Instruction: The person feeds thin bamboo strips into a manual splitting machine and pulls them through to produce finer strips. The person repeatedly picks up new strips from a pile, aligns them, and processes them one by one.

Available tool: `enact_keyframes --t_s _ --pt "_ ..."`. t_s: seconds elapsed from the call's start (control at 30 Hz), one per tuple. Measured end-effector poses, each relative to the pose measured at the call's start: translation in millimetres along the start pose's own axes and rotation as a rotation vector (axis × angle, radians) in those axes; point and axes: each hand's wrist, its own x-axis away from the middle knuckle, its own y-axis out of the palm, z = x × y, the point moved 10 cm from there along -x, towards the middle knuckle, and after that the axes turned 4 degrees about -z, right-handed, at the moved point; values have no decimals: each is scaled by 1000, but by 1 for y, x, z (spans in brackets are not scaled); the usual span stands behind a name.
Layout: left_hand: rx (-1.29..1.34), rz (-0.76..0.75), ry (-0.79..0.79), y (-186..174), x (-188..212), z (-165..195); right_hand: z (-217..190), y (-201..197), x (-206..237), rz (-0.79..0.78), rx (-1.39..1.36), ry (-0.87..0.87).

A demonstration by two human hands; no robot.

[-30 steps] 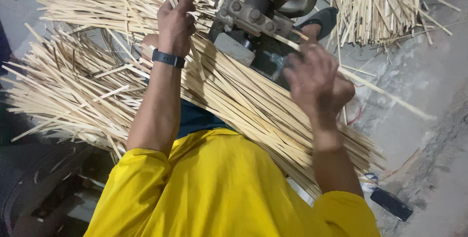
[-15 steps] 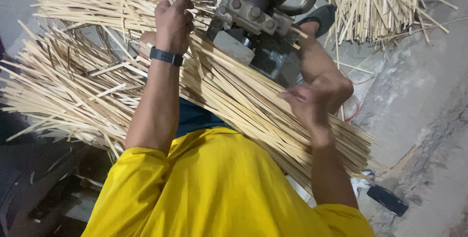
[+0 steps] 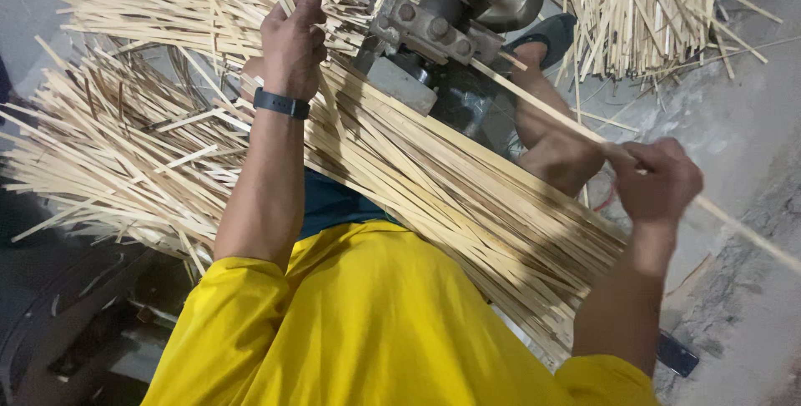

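A thick bundle of long pale bamboo strips (image 3: 450, 197) lies slantwise across my lap. Beyond it stands a grey metal machine (image 3: 442, 5) with bolted plates and a round wheel. My left hand (image 3: 292, 39), with a black band on its wrist, is closed around a few strips at the upper end of the bundle, just left of the machine. My right hand (image 3: 659, 176) is out to the right, fist closed on a single thin strip (image 3: 542, 105) that runs from the machine through the fist toward the lower right.
Loose heaps of bamboo strips (image 3: 108, 147) cover the left and top. Another pile (image 3: 651, 5) lies at the top right. A foot in a dark sandal (image 3: 546, 39) rests beside the machine. A small dark flat object (image 3: 676, 354) lies on the grey concrete floor (image 3: 734, 122).
My right hand has drawn away from the machine toward the right, drawing the single strip out with it. My left hand has stayed on the bundle.
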Motion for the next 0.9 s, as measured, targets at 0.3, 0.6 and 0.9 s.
enact_keyframes --t_s 0.3,0.6,0.9 --pt "-29 -3 2 5 0 -3 -178 44 -12 19 37 -318" --pt "-8 45 -44 -6 0 -8 -191 96 10 -149 108 -475" --pt "-7 -3 -20 1 0 -9 -148 85 13 -191 -321 -314"
